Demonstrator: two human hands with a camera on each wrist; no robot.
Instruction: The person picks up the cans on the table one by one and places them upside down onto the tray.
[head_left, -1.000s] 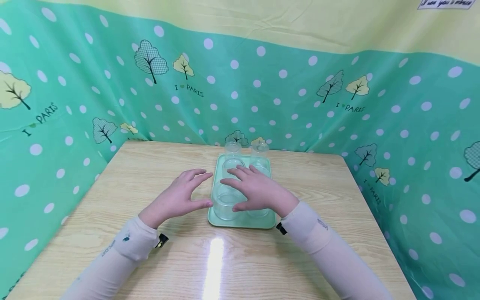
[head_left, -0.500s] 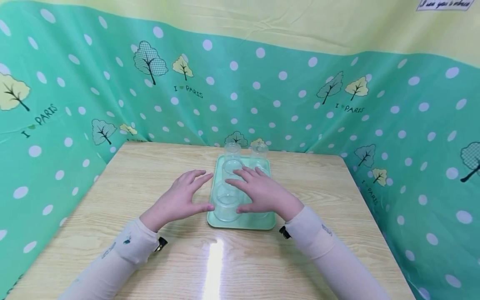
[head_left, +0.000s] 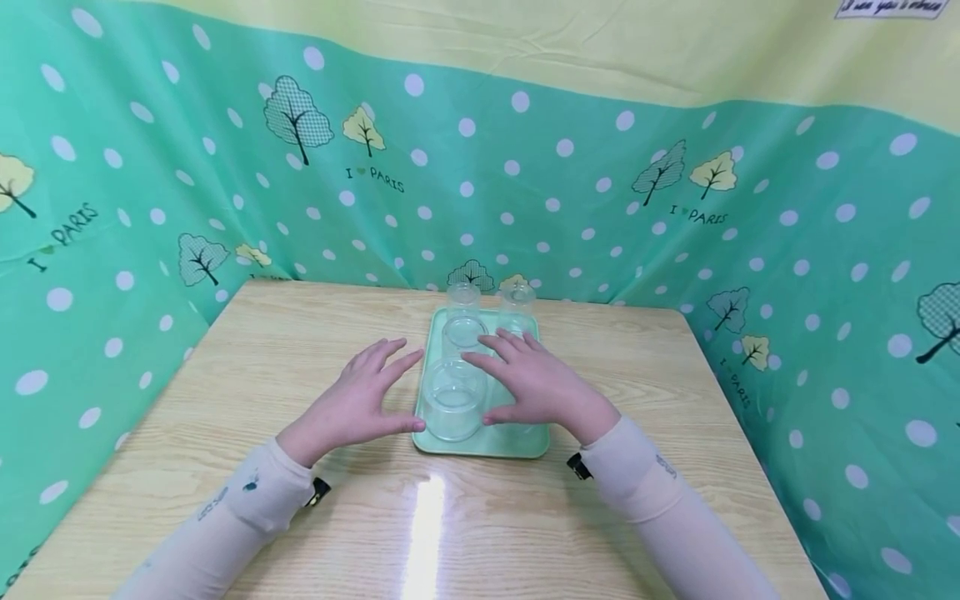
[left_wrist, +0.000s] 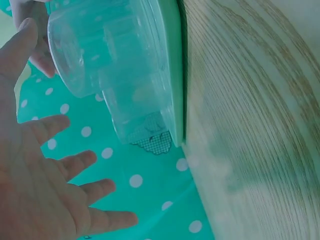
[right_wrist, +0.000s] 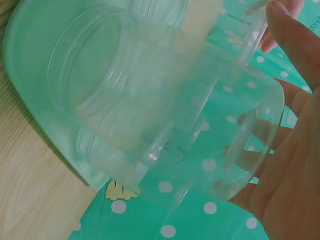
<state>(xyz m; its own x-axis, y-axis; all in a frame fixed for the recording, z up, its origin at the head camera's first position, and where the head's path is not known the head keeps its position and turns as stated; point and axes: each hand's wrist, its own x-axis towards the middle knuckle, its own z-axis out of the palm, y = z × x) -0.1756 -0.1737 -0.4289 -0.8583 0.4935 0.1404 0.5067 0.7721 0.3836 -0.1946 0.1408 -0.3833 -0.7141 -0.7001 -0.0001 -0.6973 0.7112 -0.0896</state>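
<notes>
Several clear plastic jars stand on a light green tray [head_left: 480, 455] in the head view. My left hand [head_left: 352, 398] is spread left of the front left jar [head_left: 453, 412], thumb tip near its side. Its fingers are apart and hold nothing, as the left wrist view shows beside a clear jar [left_wrist: 95, 45]. Over the tray's front right, my right hand [head_left: 543, 385] has its fingers spread and largely hides the jar under it. Up close in the right wrist view, that jar [right_wrist: 175, 95] has its ridged end toward the tray and its smooth end right by my palm.
Farther back on the tray are more clear jars, among them a back left jar [head_left: 463, 304] and a back right jar [head_left: 517, 302]. The tray lies on a wood-grain table [head_left: 615, 508]. A green dotted curtain [head_left: 570, 200] encloses the back and both sides.
My right hand has shifted slightly to the right, uncovering more of the front left jar. My left hand has barely moved. The jars and tray stay in place.
</notes>
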